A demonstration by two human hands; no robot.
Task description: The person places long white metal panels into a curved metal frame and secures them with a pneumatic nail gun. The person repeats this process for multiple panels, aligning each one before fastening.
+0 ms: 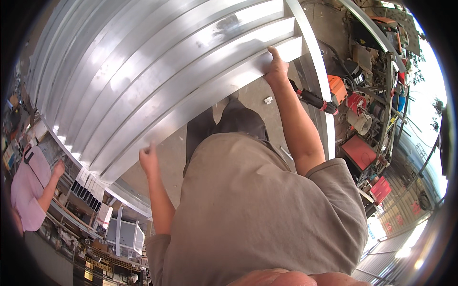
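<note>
A large frame of silvery metal slats fills the upper left, its slats side by side. My right hand [276, 69] grips the nearest metal slat [205, 97] close to its right end, thumb on top and fingers hidden beneath. Lower down, my left hand [149, 161] is closed at the near edge of the same slat toward its left end; its thumb is smeared by motion and its fingers are partly hidden. The slat meets a pale side rail [318, 71] on the right. Beside my right forearm lies a black and red power tool [316, 101].
At far left stands another person [33, 190] in a pink top, one arm bent. Tools, an orange case [337, 89] and a red box [359, 152] crowd the right side. A small white piece [268, 100] lies on the floor. Cluttered shelving [100, 257] is at lower left.
</note>
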